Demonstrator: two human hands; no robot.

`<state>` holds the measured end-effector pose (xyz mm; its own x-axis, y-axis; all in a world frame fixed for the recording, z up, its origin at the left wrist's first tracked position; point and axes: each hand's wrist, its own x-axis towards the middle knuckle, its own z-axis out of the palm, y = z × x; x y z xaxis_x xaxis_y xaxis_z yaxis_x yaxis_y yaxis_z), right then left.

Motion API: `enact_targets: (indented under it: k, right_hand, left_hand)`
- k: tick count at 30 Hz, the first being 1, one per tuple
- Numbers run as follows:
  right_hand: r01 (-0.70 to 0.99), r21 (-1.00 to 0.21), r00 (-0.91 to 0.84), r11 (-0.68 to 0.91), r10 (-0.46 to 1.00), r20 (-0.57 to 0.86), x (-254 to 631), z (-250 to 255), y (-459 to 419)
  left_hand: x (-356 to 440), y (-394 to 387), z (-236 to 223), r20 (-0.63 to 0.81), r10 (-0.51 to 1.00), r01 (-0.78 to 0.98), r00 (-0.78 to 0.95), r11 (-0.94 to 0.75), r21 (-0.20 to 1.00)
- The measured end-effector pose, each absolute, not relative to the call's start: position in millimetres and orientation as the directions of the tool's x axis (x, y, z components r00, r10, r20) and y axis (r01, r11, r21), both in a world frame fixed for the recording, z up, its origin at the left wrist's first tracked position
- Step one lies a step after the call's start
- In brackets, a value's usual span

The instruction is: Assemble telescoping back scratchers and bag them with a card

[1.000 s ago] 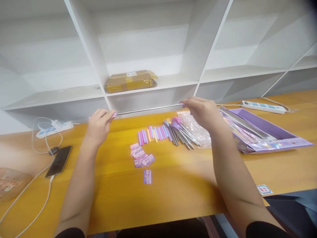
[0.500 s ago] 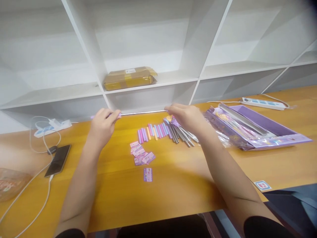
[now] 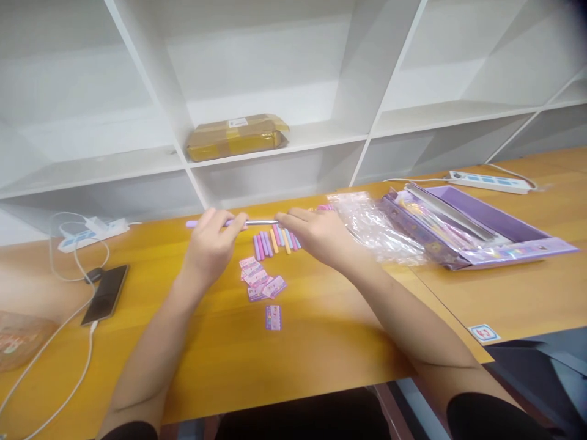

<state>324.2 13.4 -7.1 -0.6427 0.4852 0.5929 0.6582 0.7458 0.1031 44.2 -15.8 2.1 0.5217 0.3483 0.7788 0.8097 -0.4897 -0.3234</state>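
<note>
My left hand point(image 3: 211, 244) is closed around the purple handle of a telescopic back scratcher. The scratcher's metal rod point(image 3: 261, 222) runs level across to my right hand point(image 3: 314, 235), whose fingers grip the far end and hide its head. Below the rod lies a row of pink, purple, blue and orange sleeves point(image 3: 266, 244). Behind my right hand a pile of other back scratchers is mostly hidden; a pink head point(image 3: 326, 208) peeks out. Small printed cards point(image 3: 257, 278) overlap nearer to me, with a single card point(image 3: 273, 318) in front of them.
A clear plastic bag point(image 3: 376, 229) lies right of my right hand, beside an open purple box point(image 3: 527, 235) with wrapped items. Power strips point(image 3: 490, 181) sit at the back. At left are a phone point(image 3: 106, 294) and white cables. A taped parcel point(image 3: 237, 139) rests on the shelf.
My hands have come closer together, the right moving left and both lower. The visible rod between them has become much shorter. More of the plastic bag is uncovered.
</note>
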Motion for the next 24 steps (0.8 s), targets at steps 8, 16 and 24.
enact_targets:
  k: [8, 16, 24]
  right_hand:
    - [0.686, 0.134, -0.609, 0.715, 0.465, 0.642, 326, 2, 0]
    - [0.661, 0.144, -0.622, 0.736, 0.431, 0.653, 322, -3, 2]
    - [0.645, 0.160, -0.657, 0.747, 0.435, 0.616, 332, 3, -1]
  left_hand:
    - [48, -24, 7, 0.789, 0.368, 0.817, 0.492, -0.507, -0.273]
    - [47, -26, 8, 0.781, 0.354, 0.801, 0.514, -0.523, -0.290]
    - [54, -26, 7, 0.786, 0.369, 0.805, 0.496, -0.535, -0.256]
